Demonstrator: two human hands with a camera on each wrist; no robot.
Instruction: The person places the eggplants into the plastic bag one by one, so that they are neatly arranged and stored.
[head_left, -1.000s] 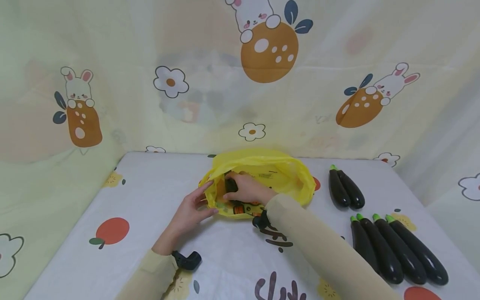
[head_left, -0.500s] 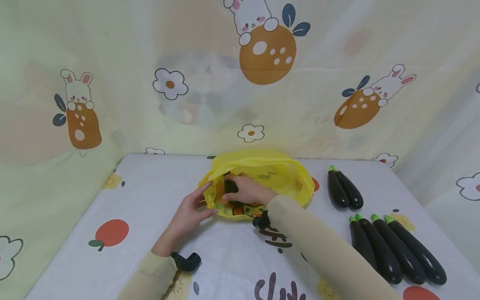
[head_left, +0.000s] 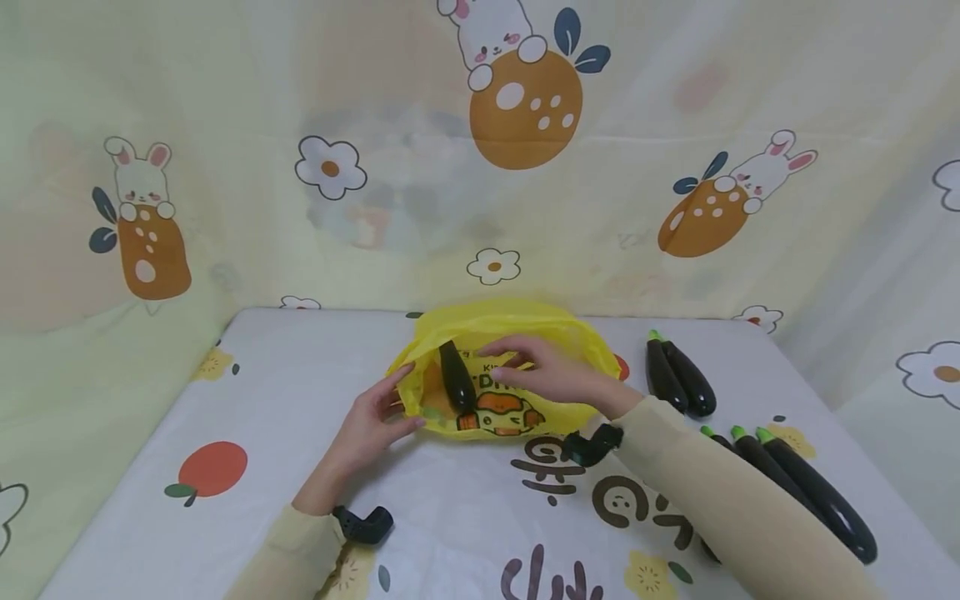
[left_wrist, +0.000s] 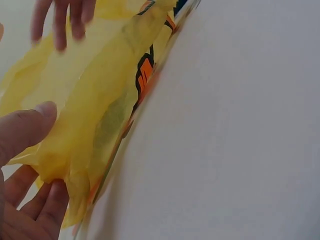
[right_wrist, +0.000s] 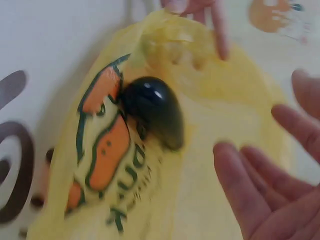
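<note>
In the head view a yellow plastic bag (head_left: 517, 312) lies with its mouth open towards me. One dark eggplant (head_left: 457, 379) rests inside its left part; it also shows in the right wrist view as a shiny black eggplant (right_wrist: 157, 110). My left hand (head_left: 375, 427) holds the bag's left end, thumb and fingers spread round the plastic. The left wrist view has the left hand (left_wrist: 30, 220) with its fingertips against the crumpled plastic. My right hand (head_left: 562, 375) hovers at the bag's mouth, right of the eggplant, holding nothing; its fingers (right_wrist: 237, 185) are apart.
Two eggplants (head_left: 678, 375) with green stems lie right of the bag. Several more eggplants (head_left: 817, 492) lie nearer on the right, partly behind my right sleeve (head_left: 735, 508). A patterned curtain (head_left: 405, 208) hangs behind the white tablecloth (head_left: 247, 550).
My right hand has let go of the eggplant inside the bag and moved right and slightly up. The eggplant is now uncovered in the bag. My left hand keeps its place on the bag.
</note>
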